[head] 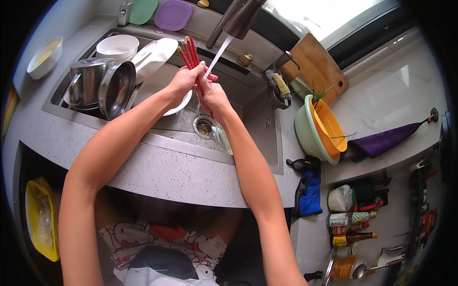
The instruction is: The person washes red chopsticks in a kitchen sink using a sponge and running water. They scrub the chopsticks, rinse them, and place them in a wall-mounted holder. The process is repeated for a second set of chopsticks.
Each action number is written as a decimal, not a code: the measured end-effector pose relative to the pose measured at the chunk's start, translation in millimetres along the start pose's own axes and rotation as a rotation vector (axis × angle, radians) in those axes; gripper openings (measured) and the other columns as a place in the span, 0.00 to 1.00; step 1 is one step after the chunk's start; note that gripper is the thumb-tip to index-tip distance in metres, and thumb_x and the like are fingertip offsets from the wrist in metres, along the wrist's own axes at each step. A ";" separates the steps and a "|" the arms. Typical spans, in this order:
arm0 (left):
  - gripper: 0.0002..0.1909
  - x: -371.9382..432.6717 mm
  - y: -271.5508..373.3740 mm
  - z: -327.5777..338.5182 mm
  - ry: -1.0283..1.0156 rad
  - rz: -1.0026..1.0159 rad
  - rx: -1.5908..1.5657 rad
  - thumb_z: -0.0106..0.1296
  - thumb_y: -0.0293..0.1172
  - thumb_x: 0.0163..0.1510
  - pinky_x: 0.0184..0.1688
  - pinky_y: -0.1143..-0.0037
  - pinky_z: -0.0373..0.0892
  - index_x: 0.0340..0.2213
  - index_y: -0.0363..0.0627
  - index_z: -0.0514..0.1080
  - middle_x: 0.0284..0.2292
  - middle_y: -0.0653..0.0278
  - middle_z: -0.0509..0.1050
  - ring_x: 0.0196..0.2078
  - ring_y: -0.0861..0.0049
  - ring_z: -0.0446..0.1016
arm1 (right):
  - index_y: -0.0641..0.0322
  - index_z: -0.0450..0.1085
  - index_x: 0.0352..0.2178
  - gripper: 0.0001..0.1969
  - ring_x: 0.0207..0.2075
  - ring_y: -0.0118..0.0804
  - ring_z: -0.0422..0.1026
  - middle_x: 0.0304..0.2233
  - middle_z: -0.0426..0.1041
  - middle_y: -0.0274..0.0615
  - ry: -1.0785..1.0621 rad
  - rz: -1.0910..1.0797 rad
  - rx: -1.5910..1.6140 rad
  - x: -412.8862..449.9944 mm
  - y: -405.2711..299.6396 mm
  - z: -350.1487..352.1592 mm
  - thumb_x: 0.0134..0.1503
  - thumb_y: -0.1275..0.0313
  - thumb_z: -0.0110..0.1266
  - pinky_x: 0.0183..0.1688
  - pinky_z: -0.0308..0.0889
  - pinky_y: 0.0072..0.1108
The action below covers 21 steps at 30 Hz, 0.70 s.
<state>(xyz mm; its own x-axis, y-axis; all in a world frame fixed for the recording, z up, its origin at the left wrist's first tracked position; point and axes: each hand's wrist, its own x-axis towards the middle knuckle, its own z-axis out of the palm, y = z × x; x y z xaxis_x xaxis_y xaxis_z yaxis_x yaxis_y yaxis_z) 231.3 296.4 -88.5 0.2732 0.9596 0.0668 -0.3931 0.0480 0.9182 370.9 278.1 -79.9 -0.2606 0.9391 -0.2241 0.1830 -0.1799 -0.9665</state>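
A bundle of several red chopsticks [190, 53] with pale tips points up and away over the sink [257, 118]. My left hand [183, 83] grips the bundle near its middle, thumb on top. Just to the right, my right hand [212, 95] is wrapped around the lower part, which its fingers mostly hide. From the metal faucet [241, 21] a stream of water [220, 53] runs down onto my hands. Below them lie the drain [204, 127] and a white plate [179, 109], partly covered by my left wrist.
Left in the sink stand white bowls [117, 45], a steel mug [86, 82] and a steel bowl [118, 89]. A brush [280, 85] sits in a holder at the right rim. Beyond are nested basins [307, 125], a cutting board [316, 68] and a blue cloth item [310, 191].
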 end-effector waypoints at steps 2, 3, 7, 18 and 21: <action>0.25 0.7 -0.4 2.3 -0.021 0.010 0.015 0.42 0.54 0.62 0.49 0.72 0.67 0.38 0.42 0.71 0.38 0.57 0.78 0.42 0.73 0.76 | 0.51 0.60 0.18 0.30 0.10 0.18 0.47 0.11 0.54 0.23 0.072 -0.048 -0.059 4.4 3.1 0.4 0.56 0.36 0.43 0.13 0.40 0.17; 0.26 -2.4 0.2 3.8 0.015 0.035 0.041 0.41 0.57 0.61 0.48 0.71 0.67 0.35 0.43 0.71 0.39 0.55 0.78 0.42 0.71 0.76 | 0.51 0.59 0.18 0.30 0.10 0.19 0.48 0.11 0.54 0.23 -0.016 -0.012 -0.014 4.8 3.5 -0.7 0.56 0.36 0.43 0.13 0.41 0.16; 0.25 -0.7 -0.7 2.4 0.065 0.078 -0.062 0.41 0.59 0.60 0.47 0.67 0.70 0.32 0.45 0.67 0.38 0.52 0.78 0.41 0.67 0.77 | 0.52 0.58 0.19 0.29 0.12 0.20 0.49 0.12 0.53 0.23 -0.306 0.069 0.111 -3.0 -2.6 -15.4 0.57 0.38 0.43 0.15 0.42 0.16; 0.24 4.1 7.6 -9.6 0.170 0.102 -0.108 0.42 0.57 0.60 0.42 0.68 0.73 0.31 0.46 0.67 0.34 0.55 0.78 0.37 0.68 0.78 | 0.53 0.65 0.30 0.15 0.18 0.18 0.50 0.18 0.56 0.22 -0.442 0.132 0.081 -6.9 -2.4 -41.4 0.64 0.55 0.46 0.20 0.48 0.15; 0.24 1.5 9.9 -8.4 0.192 0.148 -0.103 0.42 0.57 0.60 0.39 0.70 0.73 0.31 0.46 0.66 0.33 0.54 0.78 0.33 0.71 0.77 | 0.53 0.66 0.32 0.14 0.20 0.19 0.52 0.21 0.58 0.24 -0.403 0.125 0.056 -8.1 2.0 -42.2 0.64 0.56 0.46 0.23 0.52 0.14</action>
<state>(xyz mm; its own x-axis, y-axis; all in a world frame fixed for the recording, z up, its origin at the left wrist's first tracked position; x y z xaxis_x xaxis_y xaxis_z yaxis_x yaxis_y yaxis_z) 220.5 300.6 -82.6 0.0379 0.9928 0.1134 -0.5064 -0.0787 0.8587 413.4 282.5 -74.8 -0.5911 0.7218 -0.3600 0.1879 -0.3109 -0.9317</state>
